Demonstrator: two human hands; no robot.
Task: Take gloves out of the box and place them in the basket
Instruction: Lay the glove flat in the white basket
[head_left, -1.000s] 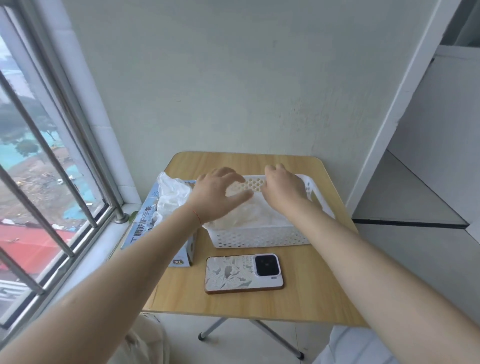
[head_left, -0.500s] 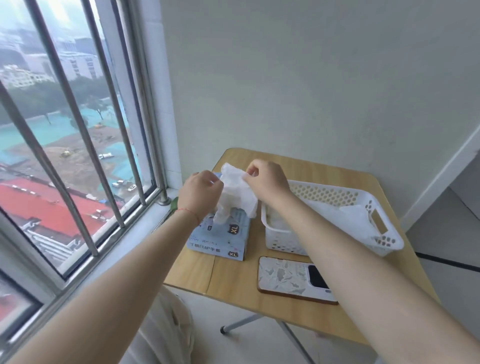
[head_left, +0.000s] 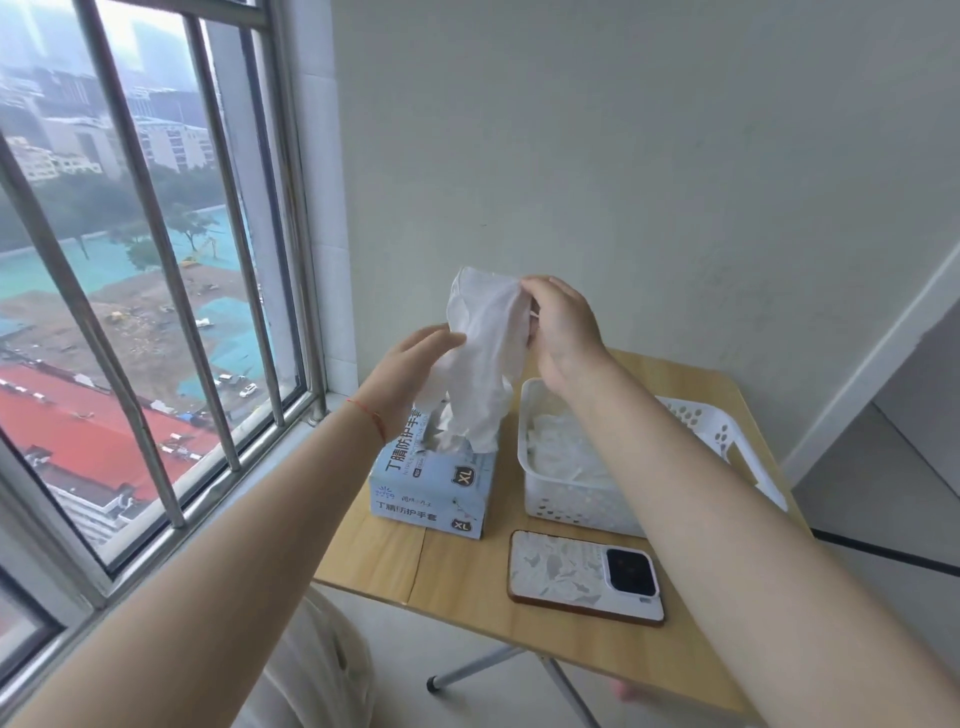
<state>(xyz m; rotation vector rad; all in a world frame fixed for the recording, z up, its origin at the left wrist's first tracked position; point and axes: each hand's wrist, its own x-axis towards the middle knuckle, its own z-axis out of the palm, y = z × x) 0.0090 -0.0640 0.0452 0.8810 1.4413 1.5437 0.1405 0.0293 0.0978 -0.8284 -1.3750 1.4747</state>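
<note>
A pale blue glove box marked XL stands on the left of the small wooden table. A white glove hangs above the box's top opening, its lower end still at the opening. My right hand pinches the glove's upper end. My left hand touches the glove's left side with its fingertips; I cannot tell whether it grips. The white perforated basket sits right of the box with several white gloves inside, partly hidden by my right forearm.
A phone in a patterned case lies face down near the table's front edge. A barred window runs along the left, a plain wall stands behind the table. The table's folding legs show below.
My hands left the basket and went to the box. My right hand has pulled a glove upward out of the opening, higher than half a second ago. The view swung left.
</note>
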